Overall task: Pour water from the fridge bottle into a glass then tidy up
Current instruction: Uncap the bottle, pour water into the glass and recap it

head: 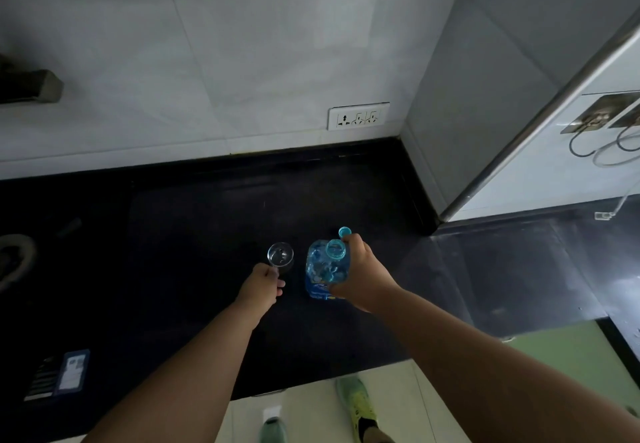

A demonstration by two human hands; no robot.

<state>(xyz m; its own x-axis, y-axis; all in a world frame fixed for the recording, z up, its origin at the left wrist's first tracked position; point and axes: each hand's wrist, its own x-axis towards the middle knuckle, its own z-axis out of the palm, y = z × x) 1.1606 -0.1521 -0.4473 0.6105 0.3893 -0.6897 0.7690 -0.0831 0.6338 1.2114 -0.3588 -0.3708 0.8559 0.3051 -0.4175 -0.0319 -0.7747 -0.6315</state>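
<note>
Both hands (264,281) (360,274) around glass (280,254), bottle (325,269)

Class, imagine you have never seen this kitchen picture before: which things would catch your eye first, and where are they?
The blue water bottle stands out first, uncapped on the dark counter near its front edge, gripped by the right hand. Just left of it is a clear glass, which the left hand holds low down. The small blue cap lies on the counter just behind the bottle.
</note>
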